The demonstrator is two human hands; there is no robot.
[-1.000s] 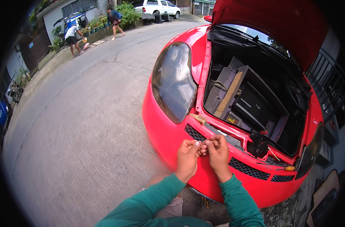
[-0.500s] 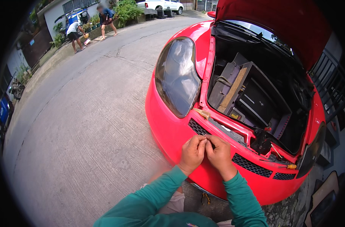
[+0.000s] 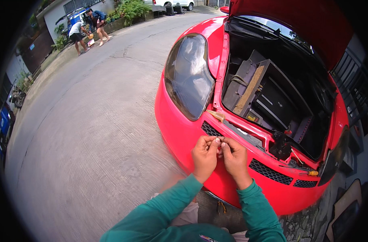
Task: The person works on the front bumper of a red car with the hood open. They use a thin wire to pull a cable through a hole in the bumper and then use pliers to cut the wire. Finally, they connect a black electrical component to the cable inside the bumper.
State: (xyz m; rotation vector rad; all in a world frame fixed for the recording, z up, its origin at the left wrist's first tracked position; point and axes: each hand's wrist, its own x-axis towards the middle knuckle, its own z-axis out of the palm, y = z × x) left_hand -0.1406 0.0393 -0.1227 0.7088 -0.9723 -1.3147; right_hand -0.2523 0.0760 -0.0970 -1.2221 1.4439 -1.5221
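Note:
My left hand (image 3: 205, 158) and my right hand (image 3: 235, 160) meet in front of the red bumper (image 3: 178, 139) of a car. Thumbs and forefingers are pinched together at the tips. Whatever they hold, if anything, is too small or hidden to make out. Just beyond my fingers is a black mesh grille (image 3: 211, 129). A tan tapered piece (image 3: 216, 115) lies on the front edge beside the smoky headlight (image 3: 189, 76). Farther right, a black latch mechanism (image 3: 281, 148) sits at the front panel, and a screwdriver (image 3: 312, 173) with a yellow handle rests on the bumper top.
The raised hood (image 3: 289, 28) exposes a front compartment holding a dark box (image 3: 272, 111) and a wooden strip (image 3: 249, 89). A yellow-and-black tool (image 3: 222, 207) lies on the ground below the bumper. Two people (image 3: 77, 35) are across the concrete road (image 3: 91, 121). Railings (image 3: 353, 76) stand at right.
My hands have risen slightly toward me, still pinched together, with the thumbs showing more. Across the road, one person has stepped left, closer to the bending one.

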